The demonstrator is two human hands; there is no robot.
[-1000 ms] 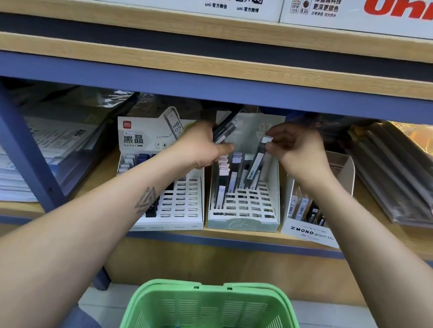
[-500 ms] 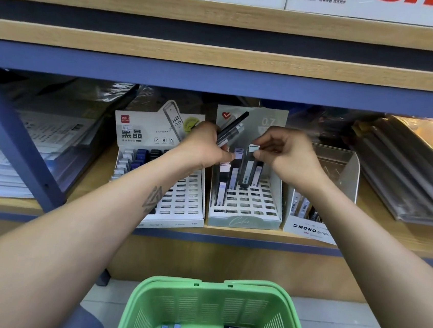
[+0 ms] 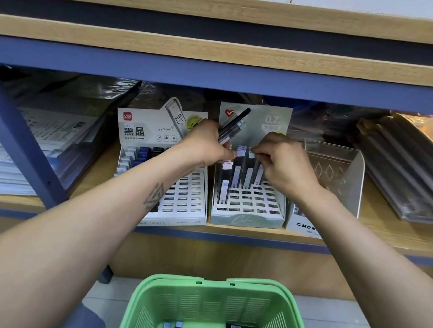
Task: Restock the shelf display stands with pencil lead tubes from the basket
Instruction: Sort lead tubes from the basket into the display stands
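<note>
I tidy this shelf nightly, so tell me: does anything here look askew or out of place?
Little stands out. The tubes in the green basket lie loose at mixed angles, and the flat packs at the shelf's right lean in a slanted stack.

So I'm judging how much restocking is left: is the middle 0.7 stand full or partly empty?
Partly empty. The 0.7 stand holds tubes only in its back rows; its front grid slots show open.
</note>
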